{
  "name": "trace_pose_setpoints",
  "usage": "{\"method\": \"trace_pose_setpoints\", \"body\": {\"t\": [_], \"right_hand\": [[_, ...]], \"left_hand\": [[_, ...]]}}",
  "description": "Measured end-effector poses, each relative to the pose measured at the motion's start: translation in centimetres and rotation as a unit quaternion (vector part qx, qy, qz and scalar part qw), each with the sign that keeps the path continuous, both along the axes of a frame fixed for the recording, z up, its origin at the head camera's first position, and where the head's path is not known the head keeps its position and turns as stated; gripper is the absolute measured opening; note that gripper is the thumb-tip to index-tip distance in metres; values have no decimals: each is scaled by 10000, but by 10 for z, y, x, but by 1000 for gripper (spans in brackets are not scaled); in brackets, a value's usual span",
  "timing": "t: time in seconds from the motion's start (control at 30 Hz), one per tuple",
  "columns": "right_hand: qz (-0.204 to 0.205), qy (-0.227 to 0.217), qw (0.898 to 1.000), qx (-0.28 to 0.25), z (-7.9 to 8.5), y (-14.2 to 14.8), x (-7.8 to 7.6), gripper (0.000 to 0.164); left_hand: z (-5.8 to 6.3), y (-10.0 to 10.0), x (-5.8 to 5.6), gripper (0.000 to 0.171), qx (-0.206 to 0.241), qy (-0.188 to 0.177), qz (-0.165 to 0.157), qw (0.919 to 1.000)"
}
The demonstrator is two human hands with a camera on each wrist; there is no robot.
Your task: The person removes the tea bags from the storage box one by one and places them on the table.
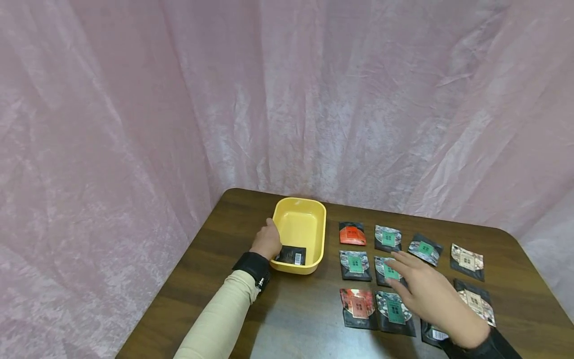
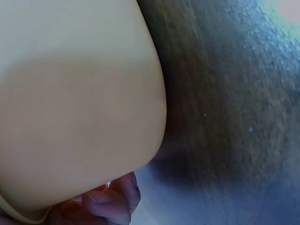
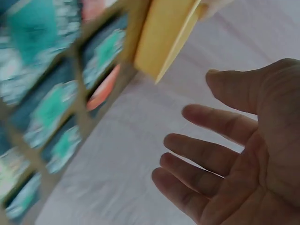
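Note:
My left hand (image 1: 267,240) grips the left rim of a yellow plastic tub (image 1: 319,229). Curled fingers (image 2: 110,204) show at the bottom of the left wrist view, partly hidden. Inside the tub's near end lies a black packet (image 1: 291,255) with a barcode label. Above the rows of packets hovers my right hand (image 1: 423,289), holding nothing, its fingers spread and loosely bent in the right wrist view. Beneath its fingertips is a green-labelled packet (image 1: 386,269), partly covered. Another green-labelled packet (image 1: 395,313) lies near the thumb side.
Several more flat packets lie on the brown wooden table (image 1: 206,289): red-labelled ones (image 1: 352,234) (image 1: 358,308), green-labelled ones (image 1: 355,264), and beige-labelled ones (image 1: 467,261) at the right. A packet (image 1: 431,334) sits partly under the right wrist. Pink curtain (image 1: 287,99) hangs behind the table.

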State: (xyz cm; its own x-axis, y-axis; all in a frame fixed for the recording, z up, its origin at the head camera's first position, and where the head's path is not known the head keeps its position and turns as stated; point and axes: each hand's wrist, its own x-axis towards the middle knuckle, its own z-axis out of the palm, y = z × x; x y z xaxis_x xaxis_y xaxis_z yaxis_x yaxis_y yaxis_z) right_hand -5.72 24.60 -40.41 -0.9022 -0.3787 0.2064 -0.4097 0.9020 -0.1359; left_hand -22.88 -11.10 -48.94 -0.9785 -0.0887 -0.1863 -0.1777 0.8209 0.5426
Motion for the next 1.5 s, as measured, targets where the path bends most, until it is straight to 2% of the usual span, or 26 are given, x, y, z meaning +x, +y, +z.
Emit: {"method": "trace_pose_setpoints", "body": {"t": [0.13, 0.27, 0.37, 0.5, 0.6, 0.73, 0.83, 0.93, 1.07, 1.17, 1.3, 1.43, 1.5], "right_hand": [[439, 172, 9988, -101, 9, -32, -23, 48], [785, 197, 9963, -297, 12, -69, -49, 51], [958, 29, 9945, -428, 13, -95, -69, 54], [1051, -514, 9917, -529, 14, -121, -96, 59], [1068, -1035, 9868, -640, 8, -138, -116, 61], [1166, -1596, 9773, -766, -11, -160, -142, 60], [1217, -1998, 9696, -715, -30, -173, -156, 64], [1206, -2306, 9643, -482, -48, -183, -164, 71], [1176, -2289, 9663, -36, -61, -191, -167, 73], [1125, -2150, 9699, 222, -63, -196, -166, 60], [1033, -2158, 9705, 285, -66, -198, -167, 37], [1012, -2393, 9656, -36, -67, -197, -168, 25], [1066, -2466, 9630, -213, -68, -197, -169, 23]], "left_hand": [[-2, 0, 0, 44, -30, -11, -16, 10000], [-19, -3, -12, 44, -62, -74, -3, 10000], [-25, -4, -18, 47, -79, -84, 14, 9999], [-32, -4, -23, 49, -57, -100, -13, 9999], [-40, -5, -27, 48, -70, -117, -24, 9999], [-39, -5, -27, 44, -138, -62, -25, 9999], [-39, -5, -26, 43, -224, -36, -32, 9997], [-40, -5, -27, 43, -216, -84, -28, 9997], [-45, -5, -32, 43, -138, -82, 9, 9999], [-49, -6, -36, 45, -141, 4, 16, 9999], [-52, -8, -39, 53, -204, 2, -32, 9998], [-47, -8, -37, 58, -164, -69, -53, 9998], [-37, -7, -31, 56, -84, -121, -8, 9999]]}}
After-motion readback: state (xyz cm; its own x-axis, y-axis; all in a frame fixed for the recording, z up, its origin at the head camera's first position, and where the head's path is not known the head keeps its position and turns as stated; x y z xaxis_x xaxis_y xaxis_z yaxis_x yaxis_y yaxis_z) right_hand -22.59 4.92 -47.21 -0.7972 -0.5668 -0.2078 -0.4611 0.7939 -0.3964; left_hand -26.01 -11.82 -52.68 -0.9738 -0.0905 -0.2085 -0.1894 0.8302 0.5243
